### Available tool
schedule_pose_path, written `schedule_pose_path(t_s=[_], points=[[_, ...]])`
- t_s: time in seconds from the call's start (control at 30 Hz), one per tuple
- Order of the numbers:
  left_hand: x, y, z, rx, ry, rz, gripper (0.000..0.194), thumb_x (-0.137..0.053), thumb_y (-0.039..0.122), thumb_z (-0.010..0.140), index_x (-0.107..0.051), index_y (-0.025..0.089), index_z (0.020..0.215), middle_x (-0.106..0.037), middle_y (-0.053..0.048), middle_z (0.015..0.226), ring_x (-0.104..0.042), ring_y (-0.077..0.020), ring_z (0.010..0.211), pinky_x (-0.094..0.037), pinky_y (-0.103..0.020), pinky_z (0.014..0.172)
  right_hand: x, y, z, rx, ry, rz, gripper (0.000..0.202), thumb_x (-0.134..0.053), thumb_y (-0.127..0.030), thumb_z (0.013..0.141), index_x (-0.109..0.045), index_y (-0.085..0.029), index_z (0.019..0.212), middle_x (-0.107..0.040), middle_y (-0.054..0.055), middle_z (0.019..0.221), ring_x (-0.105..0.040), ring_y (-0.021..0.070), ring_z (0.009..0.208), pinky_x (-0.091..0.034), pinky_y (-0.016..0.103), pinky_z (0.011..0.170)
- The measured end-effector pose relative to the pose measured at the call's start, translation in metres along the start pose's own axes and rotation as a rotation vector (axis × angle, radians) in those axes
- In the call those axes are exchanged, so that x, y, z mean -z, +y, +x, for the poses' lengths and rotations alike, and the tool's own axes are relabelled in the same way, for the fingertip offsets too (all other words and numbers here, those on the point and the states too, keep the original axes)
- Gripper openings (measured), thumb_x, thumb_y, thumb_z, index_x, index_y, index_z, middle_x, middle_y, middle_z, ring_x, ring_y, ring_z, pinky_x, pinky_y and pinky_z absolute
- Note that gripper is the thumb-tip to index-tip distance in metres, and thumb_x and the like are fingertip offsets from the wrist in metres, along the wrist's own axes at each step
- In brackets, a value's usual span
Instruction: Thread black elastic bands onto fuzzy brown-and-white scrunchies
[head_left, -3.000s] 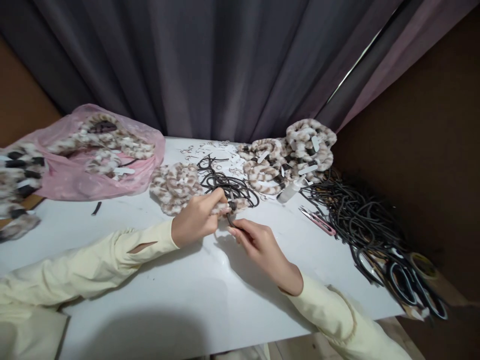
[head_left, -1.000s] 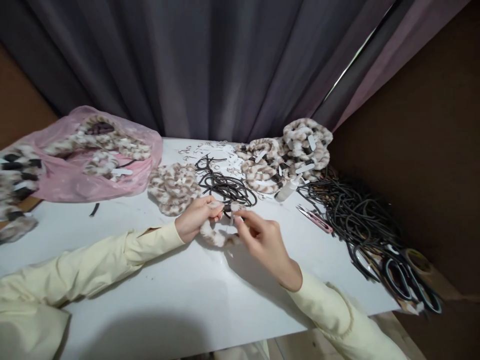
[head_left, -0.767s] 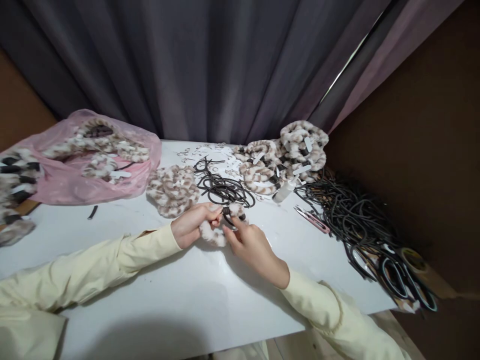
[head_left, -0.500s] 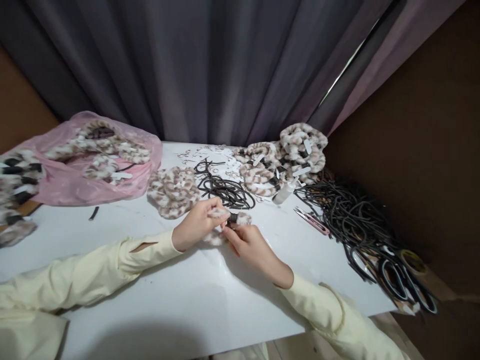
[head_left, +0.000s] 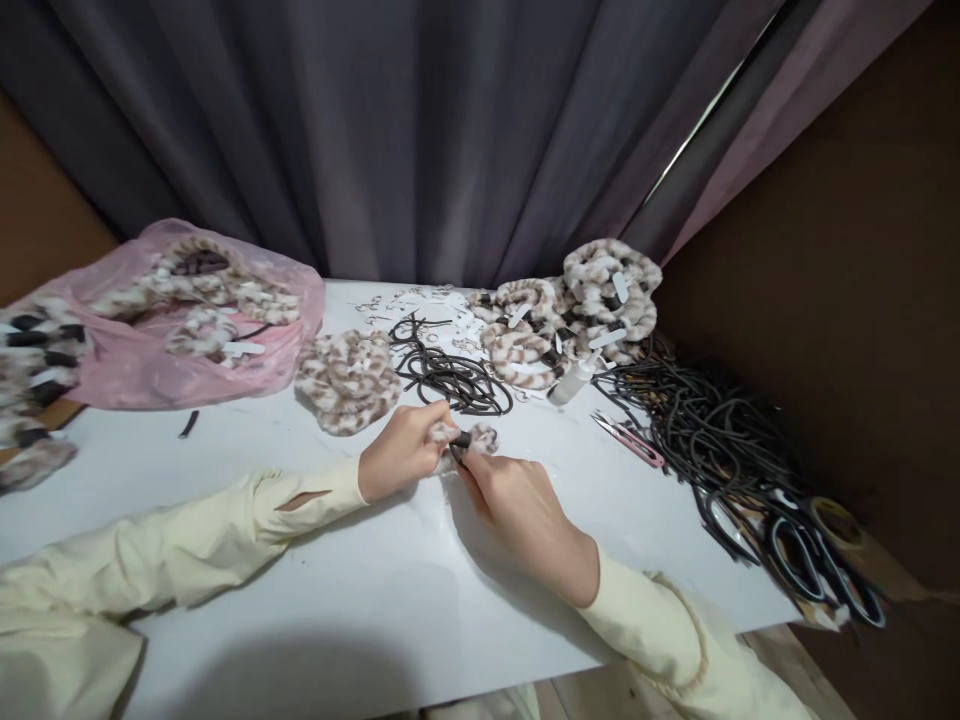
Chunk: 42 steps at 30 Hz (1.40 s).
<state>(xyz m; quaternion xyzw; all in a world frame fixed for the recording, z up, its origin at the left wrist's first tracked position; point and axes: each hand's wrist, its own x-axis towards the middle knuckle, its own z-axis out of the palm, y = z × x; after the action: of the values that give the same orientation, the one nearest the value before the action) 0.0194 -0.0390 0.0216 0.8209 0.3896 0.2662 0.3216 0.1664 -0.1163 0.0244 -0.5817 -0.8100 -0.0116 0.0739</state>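
Near the middle of the white table, my left hand is closed on a fluffy brown-and-white piece that has a dark band round it. My right hand is closed beside the band, its fingertips pinching the dark cord or strip there; the hand hides part of it. Behind my hands lie a heap of short black cords and, to its left, a pile of fluffy pieces.
A pink plastic bag with fluffy rings stands at the left. At the right are a white bottle, pink-handled snips, more fluffy rings and a large tangle of black cords.
My right hand has turned, knuckles up, and stays at the dark band. My left hand has shifted slightly right, and the fluffy piece shows less below the hands.
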Motion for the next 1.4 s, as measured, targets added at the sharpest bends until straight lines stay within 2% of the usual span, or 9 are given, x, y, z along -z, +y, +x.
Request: schedule_pose_path(t_s=[0.27,0.53,0.77,0.9,1.0,1.1,1.23,1.33,1.4], points=[[0.004,0.002,0.000,-0.066,-0.065,0.044,0.008,-0.044,0.010,0.066,-0.047,0.017,0.064,-0.044,0.006,0.049,-0.038,-0.0092,0.046,-0.028,-0.019,0.049,0.003,0.010,0.007,0.049,0.191,-0.154,0.015,-0.046,-0.005,0.081,-0.054,-0.018,0.084,-0.055,0.008,0.086,-0.048,0.0209,0.081,-0.029,0.027,0.053],[0.009,0.010,-0.004,0.025,-0.157,-0.115,0.007,-0.046,0.017,0.069,-0.043,0.017,0.063,-0.042,0.006,0.051,-0.033,-0.0078,0.048,-0.024,-0.018,0.046,0.001,0.018,0.018,-0.102,0.077,0.400,0.023,-0.041,-0.011,0.087,-0.046,-0.017,0.065,-0.046,-0.001,0.070,-0.046,0.0116,0.065,-0.031,0.022,0.058],[0.005,0.012,-0.011,-0.107,-0.112,-0.095,0.008,-0.041,0.014,0.068,-0.040,0.017,0.061,-0.038,0.006,0.050,-0.032,-0.0074,0.046,-0.025,-0.018,0.045,0.001,0.020,0.021,-0.061,0.087,0.397,0.024,-0.046,-0.014,0.086,-0.048,-0.017,0.062,-0.049,0.000,0.069,-0.046,0.0141,0.069,-0.032,0.024,0.060],[0.007,0.012,-0.010,-0.305,-0.098,-0.014,0.012,-0.037,0.006,0.063,-0.042,0.017,0.065,-0.049,0.003,0.059,-0.041,-0.0082,0.050,-0.031,-0.017,0.050,0.001,0.028,0.020,0.114,0.239,0.235,0.018,-0.043,-0.015,0.087,-0.056,-0.018,0.074,-0.060,0.006,0.102,-0.046,0.0198,0.084,-0.034,0.031,0.068],[0.011,0.012,-0.007,-0.297,-0.171,0.000,0.018,-0.036,0.002,0.060,-0.042,0.018,0.067,-0.051,0.004,0.057,-0.043,-0.0078,0.047,-0.032,-0.016,0.049,0.002,0.034,0.020,0.260,0.338,0.188,0.018,-0.040,-0.015,0.089,-0.058,-0.018,0.087,-0.053,0.005,0.125,-0.043,0.0239,0.097,-0.032,0.038,0.078],[0.015,0.014,-0.006,-0.309,-0.201,0.004,0.023,-0.035,0.000,0.060,-0.043,0.018,0.070,-0.054,0.005,0.057,-0.048,-0.0084,0.049,-0.035,-0.016,0.051,0.002,0.036,0.021,0.283,0.339,0.402,0.020,-0.039,-0.012,0.090,-0.058,-0.018,0.088,-0.062,0.005,0.111,-0.046,0.0213,0.099,-0.032,0.037,0.082],[0.016,0.015,-0.010,-0.418,-0.146,0.093,0.019,-0.036,0.002,0.069,-0.044,0.018,0.074,-0.057,0.001,0.069,-0.054,-0.0118,0.063,-0.038,-0.018,0.058,0.000,0.033,0.023,0.181,0.266,0.641,0.020,-0.041,-0.016,0.090,-0.057,-0.017,0.078,-0.063,0.005,0.083,-0.052,0.0172,0.086,-0.035,0.032,0.077],[0.013,0.017,-0.013,-0.336,-0.110,0.115,0.005,-0.045,0.016,0.081,-0.045,0.018,0.077,-0.056,0.002,0.067,-0.051,-0.0102,0.056,-0.037,-0.018,0.054,-0.002,0.030,0.023,0.111,0.283,0.635,0.020,-0.042,-0.016,0.089,-0.055,-0.016,0.073,-0.059,0.004,0.075,-0.052,0.0162,0.078,-0.033,0.031,0.074],[0.010,0.016,-0.014,-0.262,-0.073,0.109,0.014,-0.054,0.029,0.080,-0.046,0.018,0.079,-0.054,0.004,0.064,-0.045,-0.0083,0.048,-0.035,-0.018,0.050,-0.004,0.029,0.022,0.096,0.304,0.613,0.020,-0.042,-0.015,0.088,-0.054,-0.016,0.073,-0.057,0.003,0.071,-0.050,0.0158,0.074,-0.032,0.031,0.073]])
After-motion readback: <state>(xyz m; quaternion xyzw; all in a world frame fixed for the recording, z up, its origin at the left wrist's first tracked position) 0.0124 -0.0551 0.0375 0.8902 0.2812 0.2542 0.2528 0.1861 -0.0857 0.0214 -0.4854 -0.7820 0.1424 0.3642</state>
